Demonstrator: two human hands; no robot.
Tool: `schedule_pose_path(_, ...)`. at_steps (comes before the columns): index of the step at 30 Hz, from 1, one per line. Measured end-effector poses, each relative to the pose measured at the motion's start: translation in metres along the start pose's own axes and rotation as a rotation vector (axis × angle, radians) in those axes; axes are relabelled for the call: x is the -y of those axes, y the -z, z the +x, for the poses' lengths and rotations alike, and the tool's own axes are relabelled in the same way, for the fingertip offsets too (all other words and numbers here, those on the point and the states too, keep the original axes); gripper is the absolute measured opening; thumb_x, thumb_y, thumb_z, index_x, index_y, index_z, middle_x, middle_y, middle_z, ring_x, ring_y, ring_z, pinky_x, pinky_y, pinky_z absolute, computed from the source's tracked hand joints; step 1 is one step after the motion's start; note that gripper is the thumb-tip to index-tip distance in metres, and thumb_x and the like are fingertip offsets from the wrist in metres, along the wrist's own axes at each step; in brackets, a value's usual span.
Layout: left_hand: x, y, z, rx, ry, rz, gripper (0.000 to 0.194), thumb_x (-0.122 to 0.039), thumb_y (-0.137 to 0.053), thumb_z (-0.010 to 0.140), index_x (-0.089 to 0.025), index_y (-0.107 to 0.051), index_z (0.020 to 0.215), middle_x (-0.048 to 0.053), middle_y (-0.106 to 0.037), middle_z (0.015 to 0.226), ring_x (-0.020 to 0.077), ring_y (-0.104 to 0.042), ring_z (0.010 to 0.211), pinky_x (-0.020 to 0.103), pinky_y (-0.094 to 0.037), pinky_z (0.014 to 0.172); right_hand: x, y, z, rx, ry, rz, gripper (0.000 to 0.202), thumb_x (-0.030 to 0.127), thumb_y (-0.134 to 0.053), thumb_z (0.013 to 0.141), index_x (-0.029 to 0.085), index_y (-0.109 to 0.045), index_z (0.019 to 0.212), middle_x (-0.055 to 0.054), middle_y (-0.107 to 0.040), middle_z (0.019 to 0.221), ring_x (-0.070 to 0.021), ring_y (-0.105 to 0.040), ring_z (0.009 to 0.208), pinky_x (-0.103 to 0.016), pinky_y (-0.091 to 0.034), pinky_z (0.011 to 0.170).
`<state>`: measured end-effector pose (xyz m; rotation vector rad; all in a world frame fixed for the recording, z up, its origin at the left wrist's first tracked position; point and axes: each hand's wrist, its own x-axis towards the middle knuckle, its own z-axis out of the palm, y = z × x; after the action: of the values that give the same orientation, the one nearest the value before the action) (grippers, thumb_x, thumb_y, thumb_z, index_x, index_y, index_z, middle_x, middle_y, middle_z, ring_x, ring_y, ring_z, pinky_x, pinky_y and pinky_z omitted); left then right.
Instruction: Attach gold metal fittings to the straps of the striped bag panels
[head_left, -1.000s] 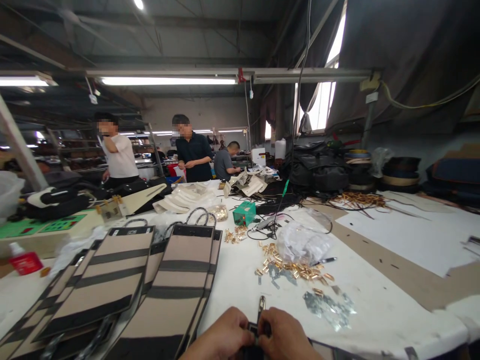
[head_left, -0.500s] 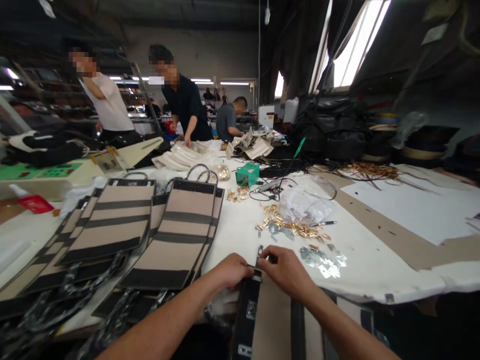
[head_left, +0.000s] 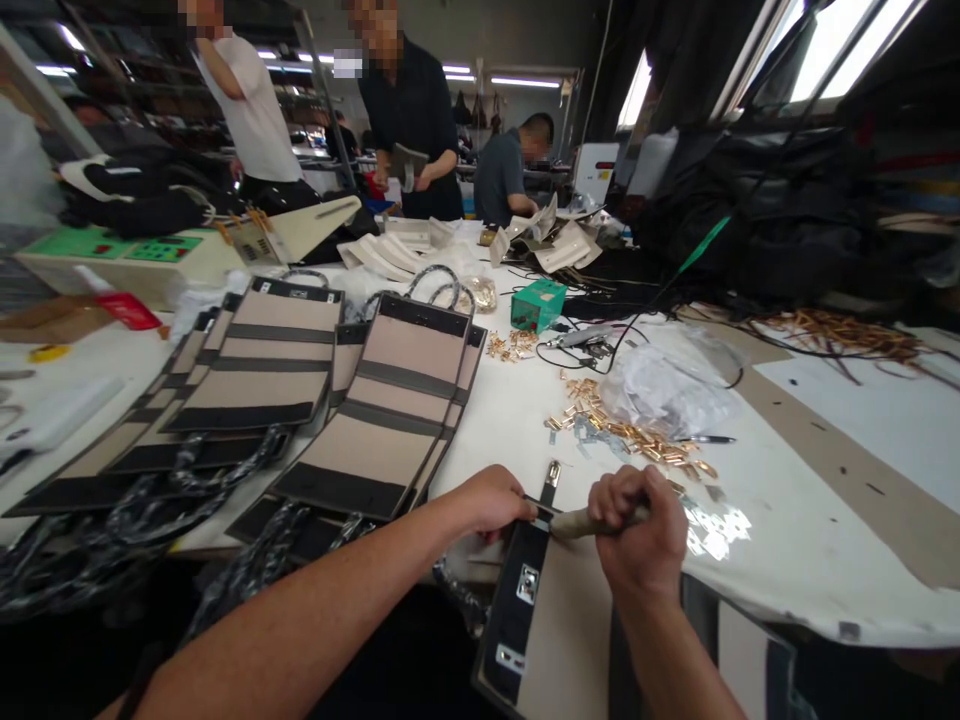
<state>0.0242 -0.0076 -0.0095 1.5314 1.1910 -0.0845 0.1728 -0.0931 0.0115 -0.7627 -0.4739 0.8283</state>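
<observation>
A beige and black bag panel (head_left: 574, 610) lies at the front edge of the table, with metal fittings (head_left: 527, 583) along its black border. My left hand (head_left: 491, 503) pinches the panel's far corner. Beyond that corner sticks out a short black strap (head_left: 549, 495) with a shiny metal plate (head_left: 553, 470). My right hand (head_left: 641, 525) is closed in a fist around a brownish, tapered tool handle (head_left: 581, 522). Its narrow end points left and meets or nearly meets the corner beside my left fingers. The tool's other end is hidden in the fist.
Striped bag panels with wrapped handles (head_left: 394, 385) lie stacked on the left. Gold metal pieces (head_left: 600, 415), a plastic bag (head_left: 664, 385), a pen (head_left: 707, 439) and a green box (head_left: 538, 304) are on the table (head_left: 502, 420). Several people work behind, one holding a grey piece (head_left: 409, 163).
My right hand has gone from fingering the strap to gripping the tapered tool at the corner. My left hand still holds the corner. The camera view has tilted down and shifted left.
</observation>
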Motion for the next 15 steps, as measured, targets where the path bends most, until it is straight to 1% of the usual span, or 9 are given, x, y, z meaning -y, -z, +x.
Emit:
schedule_pose_path(2,0.001,0.0,0.002,0.003,0.001,-0.007,0.028,-0.032,-0.069,0.075,-0.019,-0.054,0.055,-0.006,-0.041,0.036,0.0131,-0.043,0.032,0.025,-0.028,0.037,-0.001,0.001,-0.001,0.017,0.009,-0.011,0.033,0.034,-0.055,0.092,0.02,-0.05,0.062,0.007,-0.037,0.053,-0.0076,-0.036,0.04,-0.025,-0.033,0.042)
schedule_pose_path(5,0.004,-0.001,0.004,-0.003,0.001,-0.019,0.028,-0.032,-0.069,0.075,-0.019,-0.054,0.056,-0.006,-0.041,0.036,0.0127,-0.041,0.032,0.025,-0.028,0.037,-0.004,-0.003,-0.006,0.108,0.041,-0.106,0.032,0.033,-0.055,0.094,0.02,-0.052,0.064,0.007,-0.039,0.053,-0.0084,-0.035,0.04,-0.026,-0.031,0.042)
schedule_pose_path(7,0.007,-0.003,0.006,-0.008,-0.01,-0.025,0.029,-0.033,-0.068,0.076,-0.019,-0.053,0.056,-0.006,-0.04,0.037,0.0122,-0.041,0.033,0.025,-0.03,0.037,-0.008,-0.009,-0.01,0.225,0.071,-0.28,0.034,0.033,-0.057,0.095,0.021,-0.053,0.064,0.006,-0.043,0.053,-0.0097,-0.039,0.042,-0.026,-0.032,0.044)
schedule_pose_path(9,0.009,-0.004,0.007,-0.013,-0.031,-0.018,0.03,-0.034,-0.069,0.076,-0.019,-0.052,0.056,-0.006,-0.041,0.039,0.0116,-0.041,0.036,0.024,-0.031,0.038,-0.012,-0.016,-0.014,0.376,0.109,-0.52,0.039,0.034,-0.059,0.094,0.02,-0.051,0.058,0.004,-0.048,0.053,-0.0109,-0.044,0.048,-0.028,-0.035,0.049)
schedule_pose_path(10,0.01,-0.004,0.007,-0.019,-0.042,-0.009,0.03,-0.034,-0.069,0.075,-0.019,-0.053,0.055,-0.006,-0.041,0.039,0.0115,-0.042,0.037,0.024,-0.031,0.039,-0.014,-0.02,-0.015,0.434,0.118,-0.633,0.042,0.036,-0.06,0.094,0.02,-0.051,0.056,0.003,-0.049,0.053,-0.0113,-0.045,0.05,-0.028,-0.035,0.052)
schedule_pose_path(11,0.011,-0.005,0.007,-0.026,-0.054,0.0,0.03,-0.035,-0.07,0.074,-0.019,-0.053,0.055,-0.005,-0.042,0.04,0.0115,-0.043,0.038,0.024,-0.031,0.039,-0.015,-0.023,-0.015,0.464,0.105,-0.717,0.044,0.037,-0.06,0.094,0.02,-0.05,0.055,0.002,-0.051,0.053,-0.0116,-0.046,0.052,-0.028,-0.036,0.054)
schedule_pose_path(12,0.011,-0.005,0.007,-0.034,-0.063,0.009,0.031,-0.035,-0.07,0.074,-0.019,-0.053,0.054,-0.005,-0.042,0.04,0.0116,-0.043,0.038,0.024,-0.031,0.039,-0.015,-0.025,-0.015,0.461,0.068,-0.758,0.044,0.039,-0.059,0.094,0.02,-0.051,0.055,0.002,-0.051,0.053,-0.0118,-0.047,0.052,-0.028,-0.037,0.054)
schedule_pose_path(13,0.012,-0.005,0.007,-0.042,-0.07,0.016,0.031,-0.036,-0.07,0.074,-0.019,-0.054,0.054,-0.005,-0.043,0.04,0.0117,-0.042,0.038,0.025,-0.03,0.039,-0.015,-0.026,-0.014,0.426,0.018,-0.756,0.044,0.042,-0.057,0.095,0.02,-0.052,0.057,0.002,-0.052,0.053,-0.0121,-0.047,0.052,-0.028,-0.037,0.053)
schedule_pose_path(15,0.013,-0.006,0.006,-0.057,-0.074,0.02,0.03,-0.038,-0.069,0.074,-0.019,-0.055,0.055,-0.004,-0.043,0.039,0.0121,-0.042,0.037,0.026,-0.03,0.04,-0.01,-0.027,-0.011,0.312,-0.069,-0.658,0.044,0.045,-0.055,0.096,0.02,-0.052,0.06,0.003,-0.05,0.051,-0.0122,-0.047,0.049,-0.027,-0.037,0.05)
